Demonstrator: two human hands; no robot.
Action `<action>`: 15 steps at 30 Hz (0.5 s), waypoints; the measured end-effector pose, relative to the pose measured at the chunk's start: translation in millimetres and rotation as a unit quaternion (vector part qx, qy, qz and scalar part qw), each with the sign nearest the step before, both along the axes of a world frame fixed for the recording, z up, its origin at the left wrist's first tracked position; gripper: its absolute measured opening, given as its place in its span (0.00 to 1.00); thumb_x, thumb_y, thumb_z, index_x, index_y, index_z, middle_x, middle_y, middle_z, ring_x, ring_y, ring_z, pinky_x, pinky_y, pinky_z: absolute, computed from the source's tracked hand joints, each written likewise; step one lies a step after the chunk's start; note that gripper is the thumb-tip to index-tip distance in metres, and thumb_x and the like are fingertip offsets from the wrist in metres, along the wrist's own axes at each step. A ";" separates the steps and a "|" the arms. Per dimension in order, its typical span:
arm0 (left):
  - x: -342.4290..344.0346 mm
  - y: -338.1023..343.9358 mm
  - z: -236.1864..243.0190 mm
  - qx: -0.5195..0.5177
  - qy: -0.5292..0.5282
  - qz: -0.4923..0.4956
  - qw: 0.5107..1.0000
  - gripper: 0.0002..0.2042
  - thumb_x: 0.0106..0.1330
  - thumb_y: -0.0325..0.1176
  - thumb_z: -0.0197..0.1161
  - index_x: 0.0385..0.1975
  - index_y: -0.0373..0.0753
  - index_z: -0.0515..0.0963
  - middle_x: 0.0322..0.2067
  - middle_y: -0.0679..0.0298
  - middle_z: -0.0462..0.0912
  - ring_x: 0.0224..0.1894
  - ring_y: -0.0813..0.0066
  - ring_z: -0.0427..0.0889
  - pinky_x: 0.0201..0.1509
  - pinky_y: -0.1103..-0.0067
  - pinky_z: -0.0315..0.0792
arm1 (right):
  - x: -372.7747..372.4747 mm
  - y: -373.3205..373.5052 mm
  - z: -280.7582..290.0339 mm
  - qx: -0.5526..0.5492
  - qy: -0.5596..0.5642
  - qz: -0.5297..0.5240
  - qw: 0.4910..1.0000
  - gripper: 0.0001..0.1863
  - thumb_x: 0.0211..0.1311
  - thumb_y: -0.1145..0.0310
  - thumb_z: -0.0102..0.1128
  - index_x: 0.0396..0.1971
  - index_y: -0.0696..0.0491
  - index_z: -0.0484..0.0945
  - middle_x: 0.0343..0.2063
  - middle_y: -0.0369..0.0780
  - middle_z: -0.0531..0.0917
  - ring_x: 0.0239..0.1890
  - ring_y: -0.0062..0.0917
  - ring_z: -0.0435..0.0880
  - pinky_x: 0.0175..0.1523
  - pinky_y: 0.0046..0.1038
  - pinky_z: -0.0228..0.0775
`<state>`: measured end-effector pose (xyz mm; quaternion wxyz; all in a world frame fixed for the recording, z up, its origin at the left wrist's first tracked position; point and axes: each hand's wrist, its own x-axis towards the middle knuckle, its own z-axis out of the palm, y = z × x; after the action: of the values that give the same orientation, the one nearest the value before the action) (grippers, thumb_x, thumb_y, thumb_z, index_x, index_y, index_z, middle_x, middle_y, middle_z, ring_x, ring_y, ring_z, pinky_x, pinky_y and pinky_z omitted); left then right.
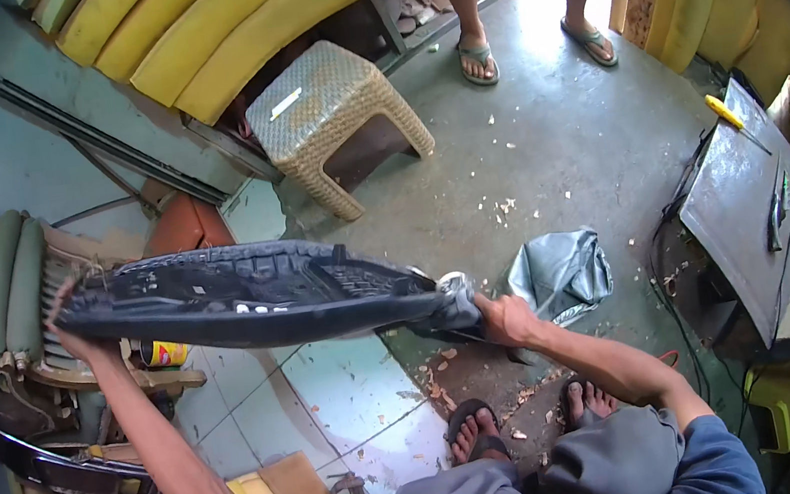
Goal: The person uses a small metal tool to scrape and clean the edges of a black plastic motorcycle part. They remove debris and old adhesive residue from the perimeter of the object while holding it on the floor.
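Seat base (250, 296): long black plastic shell, ribbed underside showing, held level above the floor (562, 143), spanning from the left hand (75, 338) to the right hand (501, 318).

Head view, surroundings:
- Grey cover sheet (560, 274), crumpled on the floor just beyond the right hand; one strip of it runs to the shell's narrow end.
- Woven beige stool (331, 114), well beyond the shell, upright, a small white strip on top.
- Yellow foam cushions (213, 30), stacked behind the stool.
- Foam crumbs, scattered on the floor between stool and right hand.
- Another person's sandalled feet (533, 46), far side of the floor.
- Yellow-handled screwdriver (730, 114), on a grey slanted panel to the right.
- Old seat frames, piled under the left hand.

Hands:
- Left hand: arm stretched out, fingers wrapped on the shell's wide end.
- Right hand: arm half bent, fist closed on the narrow end and the cover strip.
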<state>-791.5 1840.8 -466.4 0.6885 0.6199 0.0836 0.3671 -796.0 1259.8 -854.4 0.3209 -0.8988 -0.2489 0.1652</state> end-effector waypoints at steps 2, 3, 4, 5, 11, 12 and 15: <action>-25.2 8.4 -36.8 -0.129 0.115 0.051 0.984 0.22 0.71 0.48 0.47 0.47 0.38 0.80 0.49 0.53 0.83 0.46 0.54 0.84 0.55 0.58 0.78 | -38.8 -11.5 -31.1 0.018 0.005 0.019 1.000 0.22 0.56 0.71 0.54 0.54 0.52 0.71 0.24 0.55 0.83 0.30 0.55 0.84 0.34 0.54 0.74; -40.9 4.4 -63.6 -0.190 0.139 0.084 0.968 0.23 0.71 0.49 0.46 0.50 0.39 0.80 0.51 0.54 0.82 0.49 0.54 0.83 0.58 0.57 0.76 | -56.7 -19.0 -40.4 0.014 0.050 0.018 0.998 0.21 0.56 0.70 0.54 0.53 0.51 0.71 0.24 0.55 0.83 0.31 0.55 0.84 0.36 0.53 0.74; -56.6 -5.8 -98.2 -0.186 0.126 0.046 0.973 0.24 0.72 0.51 0.46 0.52 0.39 0.79 0.53 0.55 0.81 0.52 0.55 0.81 0.61 0.57 0.74 | -72.9 -25.0 -44.5 0.004 0.090 0.013 0.996 0.21 0.57 0.70 0.54 0.52 0.50 0.72 0.25 0.56 0.83 0.32 0.55 0.84 0.37 0.53 0.74; -68.9 -22.8 -140.1 -0.189 0.100 0.005 0.977 0.24 0.72 0.52 0.46 0.53 0.40 0.78 0.55 0.56 0.80 0.55 0.57 0.80 0.63 0.57 0.72 | -84.5 -30.2 -44.1 -0.005 0.106 -0.004 0.994 0.20 0.57 0.70 0.54 0.51 0.50 0.73 0.26 0.56 0.83 0.33 0.55 0.84 0.38 0.53 0.75; -111.8 -166.9 -332.0 0.003 0.355 0.241 0.903 0.28 0.75 0.48 0.48 0.68 0.35 0.65 0.64 0.51 0.71 0.65 0.59 0.70 0.69 0.67 0.63 | -113.2 -46.3 -7.8 0.011 0.173 0.037 0.984 0.23 0.55 0.71 0.53 0.54 0.47 0.76 0.33 0.55 0.84 0.37 0.52 0.84 0.43 0.50 0.76; -117.0 -197.9 -350.1 0.098 0.339 0.244 0.904 0.27 0.74 0.42 0.52 0.67 0.32 0.65 0.65 0.49 0.71 0.66 0.57 0.70 0.70 0.67 0.61 | -114.1 -49.3 -5.3 -0.012 0.175 0.039 0.984 0.22 0.55 0.71 0.54 0.53 0.48 0.76 0.34 0.55 0.84 0.39 0.53 0.84 0.44 0.50 0.76; -148.8 -265.6 -363.5 0.409 0.300 0.056 0.860 0.29 0.71 0.45 0.58 0.66 0.32 0.66 0.62 0.43 0.70 0.67 0.47 0.67 0.72 0.59 0.57 | -114.9 -56.7 -3.2 -0.003 0.184 0.007 0.983 0.20 0.54 0.72 0.53 0.50 0.49 0.77 0.34 0.56 0.83 0.40 0.54 0.83 0.45 0.51 0.75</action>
<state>-940.3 1575.2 -829.9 0.2933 0.9200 0.1633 0.2021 -910.8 1203.1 -857.6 0.3576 -0.8522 -0.1910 0.3308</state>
